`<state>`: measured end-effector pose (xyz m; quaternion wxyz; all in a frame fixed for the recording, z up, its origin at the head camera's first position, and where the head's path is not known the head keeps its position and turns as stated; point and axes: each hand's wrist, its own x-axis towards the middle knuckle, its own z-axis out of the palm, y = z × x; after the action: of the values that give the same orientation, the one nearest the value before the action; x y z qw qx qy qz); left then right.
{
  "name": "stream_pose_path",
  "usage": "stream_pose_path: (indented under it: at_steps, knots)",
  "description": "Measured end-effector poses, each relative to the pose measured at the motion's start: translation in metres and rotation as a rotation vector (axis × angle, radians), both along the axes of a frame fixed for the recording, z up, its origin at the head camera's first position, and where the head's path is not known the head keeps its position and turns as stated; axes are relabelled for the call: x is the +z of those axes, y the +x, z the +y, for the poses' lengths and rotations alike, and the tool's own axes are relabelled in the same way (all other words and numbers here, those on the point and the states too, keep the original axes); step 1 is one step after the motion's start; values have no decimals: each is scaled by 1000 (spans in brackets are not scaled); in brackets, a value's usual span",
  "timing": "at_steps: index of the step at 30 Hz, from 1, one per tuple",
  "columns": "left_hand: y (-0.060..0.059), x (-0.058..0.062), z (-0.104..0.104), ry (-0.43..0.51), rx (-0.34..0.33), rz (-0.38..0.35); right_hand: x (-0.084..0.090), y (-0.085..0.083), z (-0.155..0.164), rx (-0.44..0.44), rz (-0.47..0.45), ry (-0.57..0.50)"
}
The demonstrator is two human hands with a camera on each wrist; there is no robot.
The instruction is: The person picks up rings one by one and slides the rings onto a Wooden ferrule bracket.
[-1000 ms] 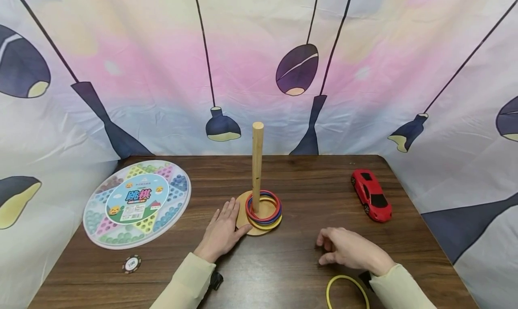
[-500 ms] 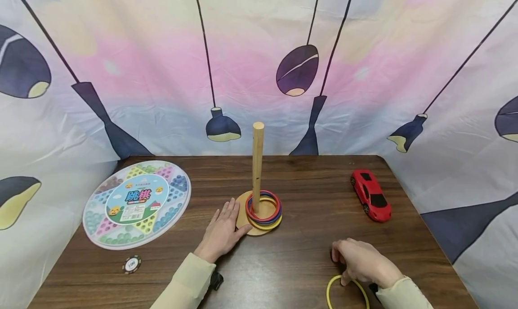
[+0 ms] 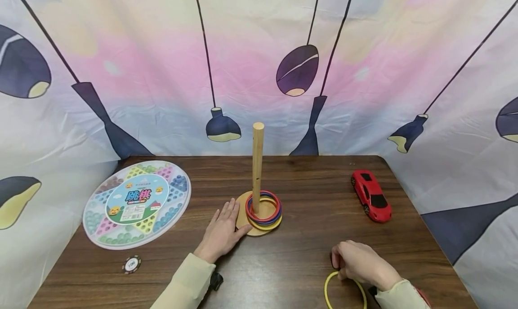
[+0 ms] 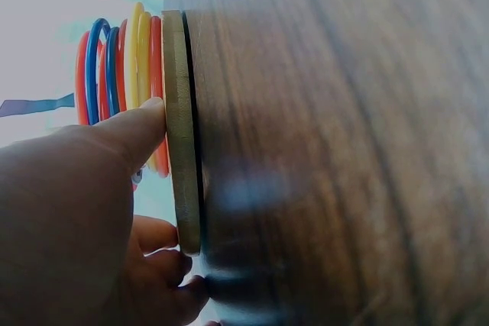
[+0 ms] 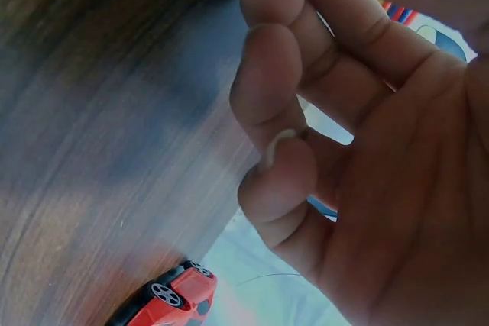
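Note:
In the head view, a wooden peg [image 3: 257, 165] stands upright on a round wooden base [image 3: 243, 217]. Red, blue and yellow rings [image 3: 279, 208] are stacked loosely around its foot. My left hand [image 3: 220, 231] lies at the base's left side, thumb on its top and fingers extended along its edge. The left wrist view shows the thumb pressing the base [image 4: 179, 150] beside the stacked rings [image 4: 114, 74]. Near the front right, my right hand [image 3: 362, 261] pinches the far edge of a yellow ring [image 3: 325, 291]. That pinch is out of sight in the right wrist view.
A red toy car [image 3: 371, 195] sits at the right rear. On the left lie a round Chinese checkers set [image 3: 137, 203] and a poker chip [image 3: 131, 264]. A red curved edge [image 3: 422, 295] shows beside the right cuff. A printed curtain [image 3: 259, 66] hangs behind the table.
My right hand has moved right and toward the front edge and taken hold of the yellow ring, which has shifted slightly left and away from me. My left hand stays put.

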<state>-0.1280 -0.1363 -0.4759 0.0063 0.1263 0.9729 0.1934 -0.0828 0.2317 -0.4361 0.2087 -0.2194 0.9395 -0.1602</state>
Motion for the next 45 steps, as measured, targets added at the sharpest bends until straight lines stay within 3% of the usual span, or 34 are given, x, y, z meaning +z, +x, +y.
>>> stream_pose_path:
  at_steps: [6,17,26,45]
  knots:
    - [0,-1,0,8,5,6,-2,-1,2,11,9,-50]
    - [0,-2,1,5,10,-1,-9,-9,6,22,-126,-179]
    - [0,-2,1,4,3,-5,-9,-10,6,13,-177,-243]
    - [0,-1,0,4,4,0,-3,-19,7,-39,-210,-484]
